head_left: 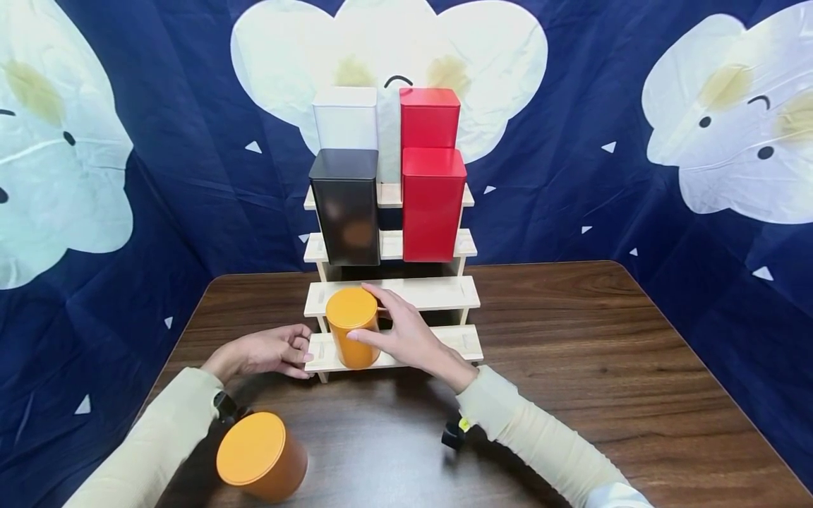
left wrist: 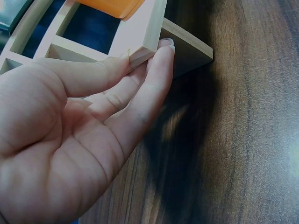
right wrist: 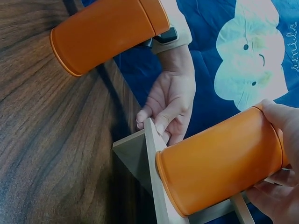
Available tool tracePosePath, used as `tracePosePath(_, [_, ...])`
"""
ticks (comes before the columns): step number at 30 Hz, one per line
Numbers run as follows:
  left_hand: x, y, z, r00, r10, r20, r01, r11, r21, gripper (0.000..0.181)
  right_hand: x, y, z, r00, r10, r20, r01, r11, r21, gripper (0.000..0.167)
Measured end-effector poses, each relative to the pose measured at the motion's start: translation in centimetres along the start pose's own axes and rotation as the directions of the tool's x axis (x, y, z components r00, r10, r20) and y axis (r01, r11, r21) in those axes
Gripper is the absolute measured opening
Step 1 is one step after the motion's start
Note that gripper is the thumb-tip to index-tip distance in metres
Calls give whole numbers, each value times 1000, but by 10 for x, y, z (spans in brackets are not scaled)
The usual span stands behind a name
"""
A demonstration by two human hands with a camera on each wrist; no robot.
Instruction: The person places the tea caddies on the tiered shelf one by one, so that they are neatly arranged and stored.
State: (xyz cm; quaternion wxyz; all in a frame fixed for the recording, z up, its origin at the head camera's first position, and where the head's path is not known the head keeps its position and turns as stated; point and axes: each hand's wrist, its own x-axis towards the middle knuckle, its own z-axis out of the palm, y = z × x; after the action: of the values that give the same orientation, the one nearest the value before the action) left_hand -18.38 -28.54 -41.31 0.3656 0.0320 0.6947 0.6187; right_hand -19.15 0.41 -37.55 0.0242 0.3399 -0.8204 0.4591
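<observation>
My right hand (head_left: 409, 335) holds an orange round canister (head_left: 356, 346) near its lidded top, thumb on the near side and fingers at the far side. The canister's base is on the left part of the lowest step of a light wooden stepped rack (head_left: 457, 343). In the right wrist view, that canister (right wrist: 224, 163) stands at the step's edge. My left hand (head_left: 276, 351) pinches the left end of this step; in the left wrist view, the thumb lies over the board corner (left wrist: 147, 42) and fingers reach beneath. A second orange canister (head_left: 260, 451) stands on the table near my left forearm.
On the rack's upper steps stand a white box (head_left: 346, 120), a black box (head_left: 346, 212) and two red ones, the nearer red box (head_left: 434, 208) beside the black. The dark wooden table (head_left: 571, 353) backs onto a blue cloth (head_left: 571, 233) with white cloud shapes.
</observation>
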Motion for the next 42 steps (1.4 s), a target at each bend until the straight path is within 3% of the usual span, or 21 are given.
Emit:
tracePosePath(7, [0,1,2,1000,4,20,-4,1000,-3,35,-1,-1,-1,1000,2,6,-2,1000,-25,82])
tracePosePath(25, [0,1,1,1000,6,30,-6,1000,3,33,-10,-29,-19,985,-150,-80,147,988,-42,76])
tracePosePath(34, [0,2,1,1000,9,25,-9,1000,8,36,-20,-54,-19,955,-293,-50,293,956,-6,75])
tracePosePath(42, [-1,2,1,1000,-2,17,2,1000,8,35,-30,-66,-4,926,-378,16,378,925,-22,76])
